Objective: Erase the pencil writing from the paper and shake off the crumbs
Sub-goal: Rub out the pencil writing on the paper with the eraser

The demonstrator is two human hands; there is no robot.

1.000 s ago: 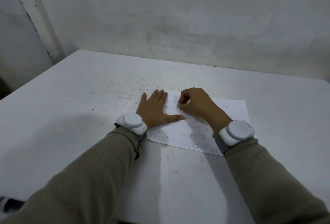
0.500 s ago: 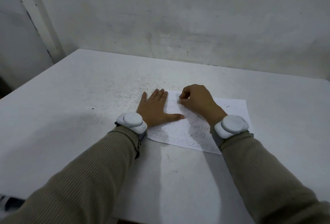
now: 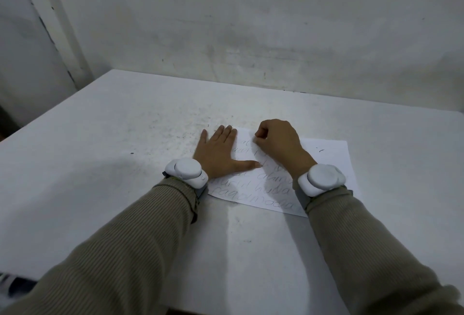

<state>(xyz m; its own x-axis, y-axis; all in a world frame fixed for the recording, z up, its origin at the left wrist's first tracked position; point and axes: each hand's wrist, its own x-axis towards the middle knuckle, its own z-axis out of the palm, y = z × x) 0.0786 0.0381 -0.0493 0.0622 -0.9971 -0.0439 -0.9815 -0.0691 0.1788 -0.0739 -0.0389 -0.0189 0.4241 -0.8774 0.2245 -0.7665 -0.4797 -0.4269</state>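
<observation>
A white sheet of paper (image 3: pixel 326 161) lies flat on the white table (image 3: pixel 100 164), a little right of the middle, and both hands are on it. The left hand (image 3: pixel 216 154) lies palm down over the sheet's left edge. Its fingers are straight and close together, pointing away from the person, and the thumb is stretched out to the right across the page. The right hand (image 3: pixel 278 141) sits on the paper's far part, just beside the left fingertips. Its fingers are curled tight, with the tips tucked down against the sheet. I cannot tell whether they pinch anything. Lines of pencil writing (image 3: pixel 251 190) show on the near half, between the two wrists. Each wrist wears a white band device over a ribbed tan sleeve.
</observation>
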